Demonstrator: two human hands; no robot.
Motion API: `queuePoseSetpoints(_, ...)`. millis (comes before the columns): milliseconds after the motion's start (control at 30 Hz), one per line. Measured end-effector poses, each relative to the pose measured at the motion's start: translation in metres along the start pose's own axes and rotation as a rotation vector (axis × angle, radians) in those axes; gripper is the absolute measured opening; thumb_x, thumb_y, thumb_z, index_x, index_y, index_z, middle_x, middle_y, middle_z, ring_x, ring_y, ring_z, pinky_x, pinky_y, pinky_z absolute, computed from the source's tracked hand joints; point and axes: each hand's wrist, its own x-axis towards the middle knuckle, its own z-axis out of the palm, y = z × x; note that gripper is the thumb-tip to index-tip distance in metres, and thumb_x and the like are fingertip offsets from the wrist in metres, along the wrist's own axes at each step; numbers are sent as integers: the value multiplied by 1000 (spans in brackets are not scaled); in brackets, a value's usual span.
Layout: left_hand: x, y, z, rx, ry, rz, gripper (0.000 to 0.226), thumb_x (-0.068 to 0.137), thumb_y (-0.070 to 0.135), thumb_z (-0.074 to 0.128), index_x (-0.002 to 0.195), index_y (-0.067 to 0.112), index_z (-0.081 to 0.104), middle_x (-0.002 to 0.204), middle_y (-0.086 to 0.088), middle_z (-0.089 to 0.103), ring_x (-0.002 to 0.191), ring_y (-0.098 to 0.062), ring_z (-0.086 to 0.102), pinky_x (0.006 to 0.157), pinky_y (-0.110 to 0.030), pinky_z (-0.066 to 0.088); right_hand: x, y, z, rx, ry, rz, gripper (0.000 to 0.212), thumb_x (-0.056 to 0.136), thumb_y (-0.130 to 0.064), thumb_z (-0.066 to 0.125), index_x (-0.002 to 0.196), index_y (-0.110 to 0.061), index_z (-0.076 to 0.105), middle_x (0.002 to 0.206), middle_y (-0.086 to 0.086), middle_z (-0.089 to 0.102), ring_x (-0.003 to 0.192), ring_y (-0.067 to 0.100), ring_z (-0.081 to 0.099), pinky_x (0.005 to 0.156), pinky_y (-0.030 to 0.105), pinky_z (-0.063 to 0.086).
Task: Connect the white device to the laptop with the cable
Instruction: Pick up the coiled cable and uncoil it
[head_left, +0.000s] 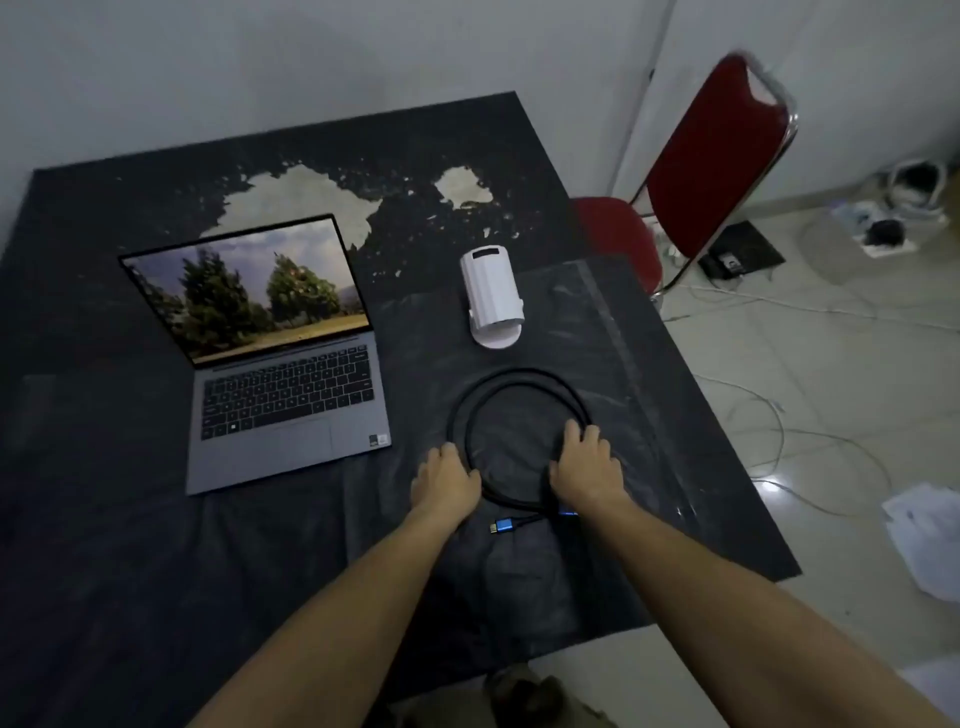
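Note:
A grey laptop (283, 379) stands open on the dark table (104, 519), its screen lit with trees. To its right a white device (492, 296) sits upright on a round base. Nearer to me a black cable (511, 382) lies coiled in a ring, with a blue plug (506, 526) at its near end. A second blue plug shows just under my right wrist. My left hand (445, 480) rests on the coil's left side, fingers curled down. My right hand (586, 465) lies over the coil's right side. Whether either hand grips the cable is hidden.
A red chair (717, 171) stands past the table's right corner. White wires, papers and small boxes lie on the tiled floor (831, 415) at the right. The table's top is peeled in pale patches behind the laptop. A wall runs along the back.

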Motion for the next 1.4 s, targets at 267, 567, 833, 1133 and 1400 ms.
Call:
queuePoseSetpoints(267,18,15,11,-203,54,-178,52,90,34,67,126,9,39,128,-16,51,111,-37,56,89,-48,51,25,12,6,200,48,206,62,97,-11,51,150,-3,20,138,23,38,121,34,49,102,37,40)
queuePoseSetpoints(567,28,21,21,-327,74,-249,57,87,11,70,130,6,35,126,-19,50,108,-33,56,89,-43,53,35,14,4,351,18,276,37,96,0,50,131,1,37,137,27,42,118,35,50,100,37,41)
queuePoseSetpoints(833,22,5,-15,-407,53,-288,56,91,13,61,141,4,38,131,-20,53,114,-35,57,96,-43,52,36,-16,-28,1143,-68,286,9,104,-17,41,101,-10,44,79,15,56,43,19,53,38,26,41)
queuePoseSetpoints(1133,1,-28,-106,-630,104,-220,36,98,18,50,133,6,47,120,-12,61,91,-25,62,81,-34,56,19,-129,-124,1457,-133,41,25,105,-17,43,81,-20,37,59,0,30,38,8,27,34,20,20)
queuePoseSetpoints(1400,-20,-76,-217,-903,163,-96,40,107,17,37,146,24,35,120,-16,58,70,-22,57,54,-33,48,-19,-239,-213,1538,-41,-123,21,105,-18,45,92,-30,33,64,1,33,36,8,29,34,19,22)
